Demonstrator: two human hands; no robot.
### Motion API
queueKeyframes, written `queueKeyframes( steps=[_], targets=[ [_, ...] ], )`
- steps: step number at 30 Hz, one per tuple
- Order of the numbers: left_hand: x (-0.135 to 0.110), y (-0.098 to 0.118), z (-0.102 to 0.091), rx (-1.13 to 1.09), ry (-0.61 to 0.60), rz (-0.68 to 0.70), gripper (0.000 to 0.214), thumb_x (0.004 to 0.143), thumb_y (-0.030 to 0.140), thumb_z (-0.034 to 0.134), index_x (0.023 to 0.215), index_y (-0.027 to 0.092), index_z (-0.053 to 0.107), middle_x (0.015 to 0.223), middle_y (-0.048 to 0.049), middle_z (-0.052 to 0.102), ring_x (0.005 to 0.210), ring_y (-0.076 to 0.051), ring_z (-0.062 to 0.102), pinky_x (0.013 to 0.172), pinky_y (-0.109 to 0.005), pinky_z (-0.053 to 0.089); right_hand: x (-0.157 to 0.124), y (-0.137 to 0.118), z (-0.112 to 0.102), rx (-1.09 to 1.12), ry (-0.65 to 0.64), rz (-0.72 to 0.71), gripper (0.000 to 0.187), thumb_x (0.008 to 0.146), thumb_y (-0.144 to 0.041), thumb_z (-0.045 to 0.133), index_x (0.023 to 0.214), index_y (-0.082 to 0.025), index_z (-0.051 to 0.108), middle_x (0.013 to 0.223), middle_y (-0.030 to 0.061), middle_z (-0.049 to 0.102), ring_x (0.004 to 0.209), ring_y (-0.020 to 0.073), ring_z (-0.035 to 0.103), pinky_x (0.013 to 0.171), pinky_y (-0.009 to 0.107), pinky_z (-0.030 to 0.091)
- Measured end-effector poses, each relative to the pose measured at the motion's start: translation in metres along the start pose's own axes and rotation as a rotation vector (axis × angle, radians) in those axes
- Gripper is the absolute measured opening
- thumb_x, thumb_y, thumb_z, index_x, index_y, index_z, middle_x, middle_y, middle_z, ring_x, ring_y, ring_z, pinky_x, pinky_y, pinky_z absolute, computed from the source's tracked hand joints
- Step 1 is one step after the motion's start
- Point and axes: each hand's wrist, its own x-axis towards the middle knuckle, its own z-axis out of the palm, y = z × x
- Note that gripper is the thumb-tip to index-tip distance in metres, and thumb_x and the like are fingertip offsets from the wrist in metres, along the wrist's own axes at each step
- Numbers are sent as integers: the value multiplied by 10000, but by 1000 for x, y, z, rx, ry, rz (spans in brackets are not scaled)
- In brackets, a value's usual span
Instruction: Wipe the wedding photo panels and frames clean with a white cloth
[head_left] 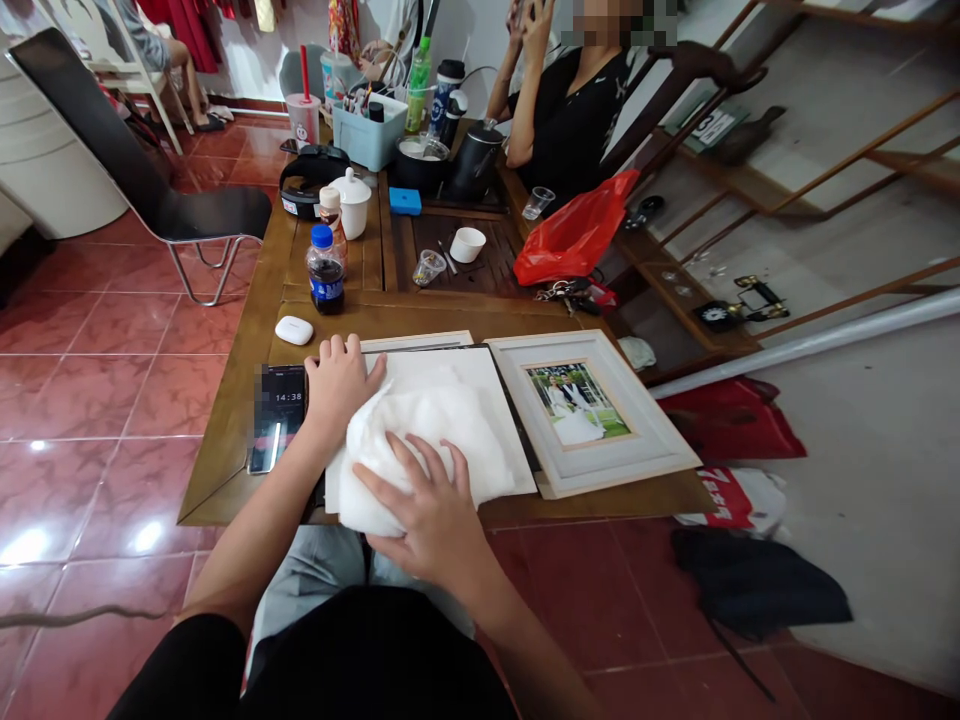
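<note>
A bunched white cloth [442, 420], soft and fluffy, lies over a flat white board [499, 405] at the table's near edge. My right hand [431, 500] grips the cloth's near end, its fingers spread and curved over the top and the thumb at the lower edge. My left hand [341, 380] rests on the board's far left corner, fingers stretched out, holding nothing. Just left of it lies a phone [279, 420] with its screen lit. To the right of the board is a pale picture frame [517, 365] around a photo of a couple [577, 400].
The wooden table [225, 470] bears a white case [294, 330], a blue-capped bottle [325, 280], a white lidded cup [352, 205], a red plastic bag [570, 235] and keys [566, 292]. A person [577, 110] sits across the table. A black chair [187, 205] stands at the left.
</note>
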Motion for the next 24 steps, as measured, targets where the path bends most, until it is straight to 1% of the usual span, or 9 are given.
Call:
queueKeyframes(
  steps=[3,5,10,13,16,21,24],
  targets=[
    [1,-1,1,11,-9,2,434,1042,534,394,1202,170,569,1238,-187,648,1203,-349,579,982,-483,477,13,-2,3,-7,19,26,682,907,-667,589,1517,-370,519,1613,136,440,1363,401,428,1117,647,238],
    [2,-2,1,10,-14,3,442,1042,542,394,1199,167,569,1236,-186,646,1201,-348,578,978,-482,480,15,-3,5,-15,40,11,669,910,-667,588,1503,-363,533,1605,139,453,1361,396,428,1120,644,229],
    [2,-1,3,4,-13,-1,427,1038,539,395,1185,179,570,1229,-186,649,1204,-352,576,986,-486,472,-1,-7,4,11,84,-111,623,902,-704,569,1431,-377,595,1573,107,505,1365,359,426,1145,596,213],
    [1,-1,4,-5,18,0,424,1035,535,393,1181,178,569,1225,-186,651,1201,-355,578,993,-491,468,-13,-8,2,18,99,-138,607,911,-702,548,1416,-372,607,1556,107,523,1374,353,420,1152,581,206],
    [0,-1,4,-18,25,4,425,1032,533,391,1184,178,569,1231,-186,651,1206,-358,575,999,-498,467,-22,-3,1,-8,125,-99,571,926,-686,523,1380,-358,633,1522,121,547,1371,355,429,1141,577,225],
    [0,0,0,-24,-6,-2,427,1033,528,391,1189,174,572,1229,-186,653,1219,-363,566,1016,-512,461,-29,18,2,-99,262,10,508,972,-593,458,1329,-295,664,1451,169,558,1340,370,468,1102,588,289],
    [-1,1,-1,-23,-9,4,434,1036,524,382,1190,167,575,1234,-189,652,1214,-362,568,1017,-520,462,-25,33,-2,-104,232,85,508,976,-565,474,1366,-289,645,1478,181,515,1342,379,475,1083,577,321]
  ],
)
